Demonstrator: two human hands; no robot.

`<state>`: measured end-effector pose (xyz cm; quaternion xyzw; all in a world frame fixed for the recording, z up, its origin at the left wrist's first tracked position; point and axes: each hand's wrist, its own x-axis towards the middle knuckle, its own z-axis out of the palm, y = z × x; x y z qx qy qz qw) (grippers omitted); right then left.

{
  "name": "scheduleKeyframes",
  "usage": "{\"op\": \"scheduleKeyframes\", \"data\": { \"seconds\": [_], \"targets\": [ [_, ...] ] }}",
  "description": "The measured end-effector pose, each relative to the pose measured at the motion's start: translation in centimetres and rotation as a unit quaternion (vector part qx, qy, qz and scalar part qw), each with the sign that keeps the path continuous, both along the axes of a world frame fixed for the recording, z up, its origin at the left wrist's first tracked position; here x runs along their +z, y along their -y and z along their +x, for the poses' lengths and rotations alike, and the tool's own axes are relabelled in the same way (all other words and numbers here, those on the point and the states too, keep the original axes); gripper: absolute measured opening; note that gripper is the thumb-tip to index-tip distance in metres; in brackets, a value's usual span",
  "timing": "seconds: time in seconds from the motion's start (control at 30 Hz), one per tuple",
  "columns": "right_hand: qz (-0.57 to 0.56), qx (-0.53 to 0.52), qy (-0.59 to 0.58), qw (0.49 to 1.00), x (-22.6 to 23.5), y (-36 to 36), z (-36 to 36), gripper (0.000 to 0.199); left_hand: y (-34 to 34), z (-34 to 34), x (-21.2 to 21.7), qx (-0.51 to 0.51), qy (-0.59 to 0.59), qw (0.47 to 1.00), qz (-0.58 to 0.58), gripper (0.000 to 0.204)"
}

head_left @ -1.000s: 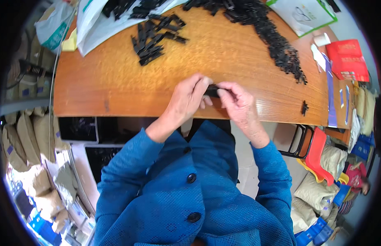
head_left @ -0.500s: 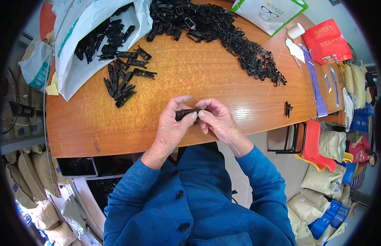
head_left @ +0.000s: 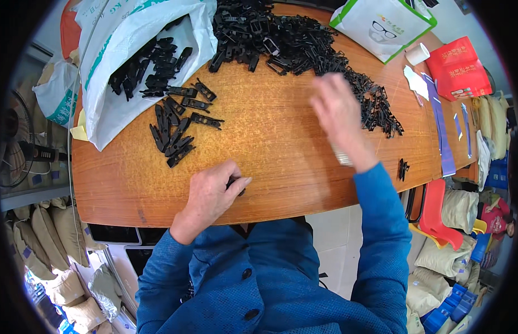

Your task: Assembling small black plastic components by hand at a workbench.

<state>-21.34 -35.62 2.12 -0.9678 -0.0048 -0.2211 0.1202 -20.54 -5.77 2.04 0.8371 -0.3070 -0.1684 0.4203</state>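
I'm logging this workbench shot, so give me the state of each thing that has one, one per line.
Left hand: closed on a small black plastic clip, resting on the wooden table.
Right hand: blurred, open, reaching toward the large heap of black clips.
White woven sack: lying open, black clips inside.
Small group of black clips: loose beside the sack.
Green-edged white bag: upright.

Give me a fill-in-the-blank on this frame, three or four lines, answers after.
1. The left hand holds a small ____ plastic clip at the table's near edge.
2. The right hand reaches toward the big ____ of clips.
3. The white sack lies at the table's far ____ corner.
4. The person's sleeves are ____.

Answers: black; pile; left; blue
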Motion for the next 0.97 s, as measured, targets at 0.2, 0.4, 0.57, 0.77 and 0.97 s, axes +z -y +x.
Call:
{"op": "scheduleKeyframes", "data": {
  "seconds": [0.2, 0.4, 0.57, 0.77, 0.97],
  "targets": [
    [-0.119, -0.079, -0.016, 0.990, -1.1, 4.9, 3.8, 0.044, -0.6, 0.3, -0.1, 0.004, 0.103, 0.994, 0.038, 0.020],
    [-0.011, 0.021, 0.012, 1.000, -0.5, 3.8, 2.7, 0.030, -1.1, 1.8, 0.2, 0.003, 0.211, 0.976, 0.059, 0.018],
    [0.387, -0.022, -0.064, 0.919, -0.5, 3.9, 1.0, 0.018, -0.6, 6.6, 1.0, 0.021, 0.374, 0.923, 0.086, 0.017],
    [0.546, 0.012, -0.105, 0.831, -0.3, 3.5, -1.7, 0.011, 0.1, 9.0, 0.2, -0.024, 0.413, 0.894, 0.171, 0.019],
    [0.534, 0.006, -0.121, 0.837, 0.0, 2.7, -4.6, 0.011, 1.2, 6.8, 0.4, -0.093, 0.358, 0.911, 0.181, 0.022]
  ]
}}
